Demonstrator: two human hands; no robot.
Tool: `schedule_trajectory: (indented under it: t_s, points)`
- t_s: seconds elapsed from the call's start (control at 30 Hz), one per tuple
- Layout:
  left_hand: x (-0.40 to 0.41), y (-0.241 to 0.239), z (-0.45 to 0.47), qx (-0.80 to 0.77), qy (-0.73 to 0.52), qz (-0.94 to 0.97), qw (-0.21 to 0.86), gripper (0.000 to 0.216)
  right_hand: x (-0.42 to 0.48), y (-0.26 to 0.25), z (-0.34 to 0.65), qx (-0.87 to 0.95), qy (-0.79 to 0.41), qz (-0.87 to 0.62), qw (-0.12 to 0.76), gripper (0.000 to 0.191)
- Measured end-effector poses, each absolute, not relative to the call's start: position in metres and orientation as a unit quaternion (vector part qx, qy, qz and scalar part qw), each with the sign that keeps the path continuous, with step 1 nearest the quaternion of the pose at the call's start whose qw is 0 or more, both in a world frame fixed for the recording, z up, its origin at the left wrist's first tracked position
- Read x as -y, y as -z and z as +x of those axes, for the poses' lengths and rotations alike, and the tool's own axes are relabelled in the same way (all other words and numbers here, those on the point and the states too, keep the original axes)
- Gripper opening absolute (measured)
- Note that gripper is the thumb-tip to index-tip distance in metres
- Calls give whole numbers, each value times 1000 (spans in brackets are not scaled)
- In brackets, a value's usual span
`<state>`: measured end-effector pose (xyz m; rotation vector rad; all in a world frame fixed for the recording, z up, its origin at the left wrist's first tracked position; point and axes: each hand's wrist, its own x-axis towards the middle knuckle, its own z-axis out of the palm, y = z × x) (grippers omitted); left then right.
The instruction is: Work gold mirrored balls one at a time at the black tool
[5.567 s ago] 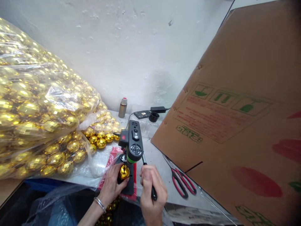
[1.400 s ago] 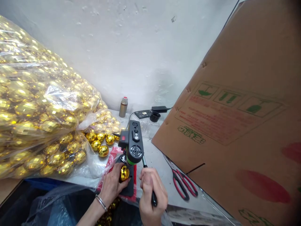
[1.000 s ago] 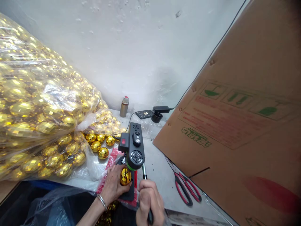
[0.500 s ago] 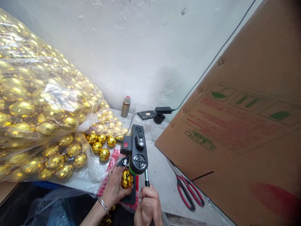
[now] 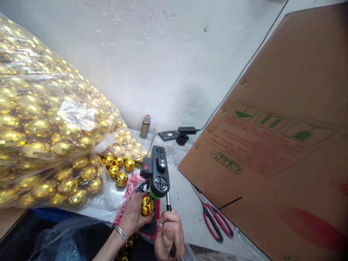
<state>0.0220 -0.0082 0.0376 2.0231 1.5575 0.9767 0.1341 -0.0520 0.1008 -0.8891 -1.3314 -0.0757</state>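
Surface: grey bench (image 5: 187,214) against white wall.
Left hand (image 5: 134,217): closed around gold ball (image 5: 147,205), under black machine (image 5: 159,174).
Right hand (image 5: 168,237): clenched on lever handle (image 5: 169,214).
Nearby: red scissors (image 5: 214,224), bagged gold balls (image 5: 49,127).

A rough white plastered wall (image 5: 163,61) closes off the back, pitted and flaking in spots, lit evenly with a soft shadow low near the corner. A thin black cable (image 5: 244,69) runs diagonally down it toward a power adapter (image 5: 186,129). Below lies a pale worktable (image 5: 187,214) covered in clear film. A large brown cardboard sheet (image 5: 285,137) printed in green and red leans over the right side.
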Motion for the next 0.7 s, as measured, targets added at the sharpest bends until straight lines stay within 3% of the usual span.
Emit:
schedule_trajectory:
  t_s: [0.5,0.7]
  points:
    - [7,-34,23,-557,-367,719,196,46,49,-79,140,642,64,-371,668,34]
    - [4,-36,25,-554,-375,718,194,46,55,-128,146,657,16,-389,646,30]
